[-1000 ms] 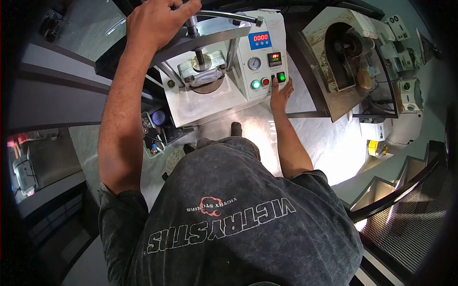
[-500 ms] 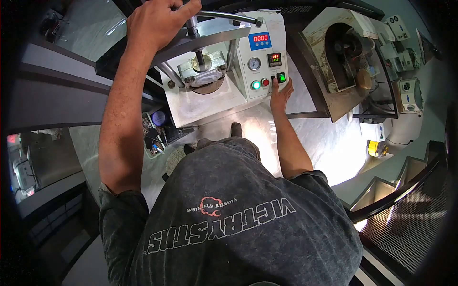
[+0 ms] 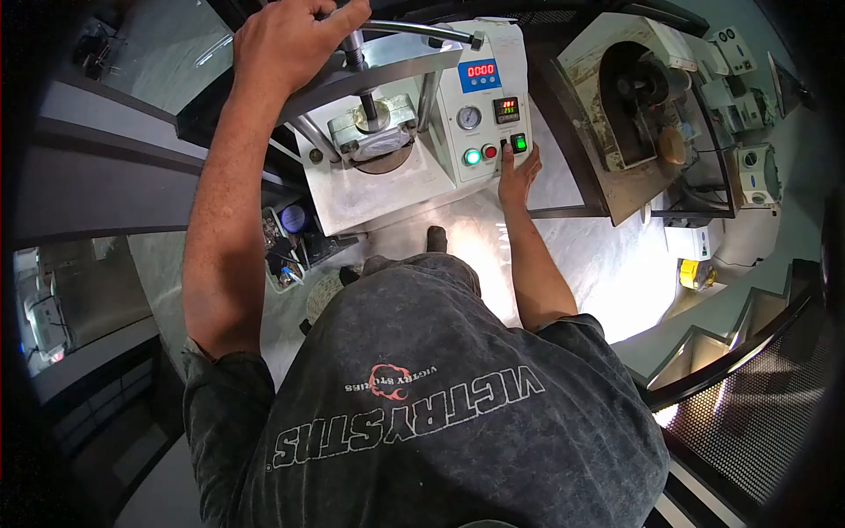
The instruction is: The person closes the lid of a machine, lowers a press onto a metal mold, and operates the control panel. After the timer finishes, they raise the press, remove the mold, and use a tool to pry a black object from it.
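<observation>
At top of press (image 3: 378, 189), L hand (image 3: 286, 40) clamped round lever (image 3: 422, 29); R hand (image 3: 519, 172) at press panel (image 3: 451, 92), fingers together, straight, index tip on switch (image 3: 504, 143). Counter (image 3: 481, 70) 0000, so cycle prob. not begun.

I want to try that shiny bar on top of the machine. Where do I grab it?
Probably near an end of the bar, from above, fingers wrapped round it, as the left hand does: it is thin, round and level, crossing the screw.
</observation>
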